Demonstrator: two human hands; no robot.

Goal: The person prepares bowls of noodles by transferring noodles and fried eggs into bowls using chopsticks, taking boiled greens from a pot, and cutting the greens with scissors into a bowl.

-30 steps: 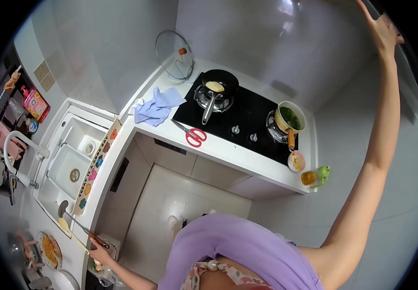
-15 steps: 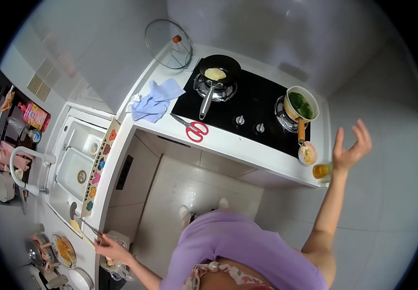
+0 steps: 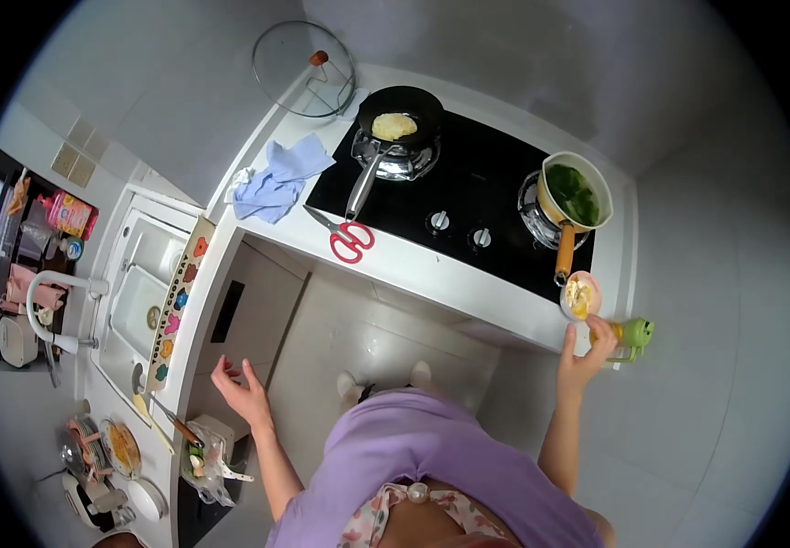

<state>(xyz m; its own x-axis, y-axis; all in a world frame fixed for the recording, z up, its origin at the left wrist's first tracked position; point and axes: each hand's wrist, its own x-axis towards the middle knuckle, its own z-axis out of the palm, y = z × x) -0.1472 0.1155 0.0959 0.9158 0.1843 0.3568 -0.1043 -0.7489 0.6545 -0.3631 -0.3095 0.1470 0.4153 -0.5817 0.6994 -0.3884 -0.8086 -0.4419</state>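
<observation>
My left hand (image 3: 243, 391) is raised over the floor beside the counter, fingers apart and holding nothing. Just below the pink bowl (image 3: 580, 297), my right hand (image 3: 589, 352) has its fingers spread near the bowl's rim and the green-topped oil bottle (image 3: 633, 338); whether it touches either is unclear. The bowl holds something yellowish. A pot (image 3: 577, 190) with green leaves stands on the right burner, its wooden handle pointing at the bowl. On the left burner, a black pan (image 3: 418, 110) holds a pale yellow egg-like piece (image 3: 394, 126). The ladle (image 3: 176, 420) and a yellow utensil (image 3: 154, 424) rest at the sink's edge.
Red-handled scissors (image 3: 351, 243) and a blue cloth (image 3: 281, 180) lie on the counter left of the stove. A glass lid (image 3: 304, 68) stands behind them. The sink (image 3: 139, 306), a plate of food (image 3: 120, 447) and a bag of scraps (image 3: 208, 464) are at the left.
My right hand has come down from the upper right to the pink bowl. My left hand has let go of the ladle and yellow utensil and moved up and right.
</observation>
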